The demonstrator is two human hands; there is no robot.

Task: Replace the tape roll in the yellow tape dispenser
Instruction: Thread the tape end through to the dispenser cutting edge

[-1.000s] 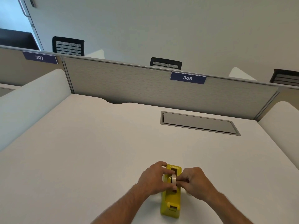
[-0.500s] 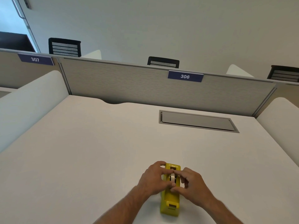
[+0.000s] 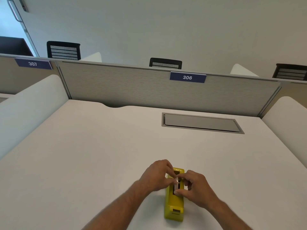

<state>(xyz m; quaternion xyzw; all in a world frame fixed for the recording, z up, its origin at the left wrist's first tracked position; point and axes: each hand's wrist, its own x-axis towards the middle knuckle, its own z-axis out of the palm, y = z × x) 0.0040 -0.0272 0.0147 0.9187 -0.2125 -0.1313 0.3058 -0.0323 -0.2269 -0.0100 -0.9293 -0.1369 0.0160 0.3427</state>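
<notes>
The yellow tape dispenser [image 3: 173, 203] stands on the white desk [image 3: 93, 160] near its front edge, cutter end toward me. A thin pale tape roll [image 3: 177, 182] sits upright in the dispenser's slot. My left hand [image 3: 156, 175] reaches in from the left, its fingertips pinching the top of the roll. My right hand [image 3: 196, 188] comes from the right, thumb and fingers on the roll's right side and lower edge. Most of the roll and the slot are hidden by my fingers.
A grey cable hatch [image 3: 201, 123] is set flush in the desk at the back right. A grey partition [image 3: 132, 87] with a "306" label [image 3: 187, 77] closes the far edge. White side dividers [image 3: 28, 107] flank the desk; black chair backs show behind.
Both hands stay on the roll in the dispenser. My right hand's fingers have shifted along the roll's right side, and the view has tilted slightly.
</notes>
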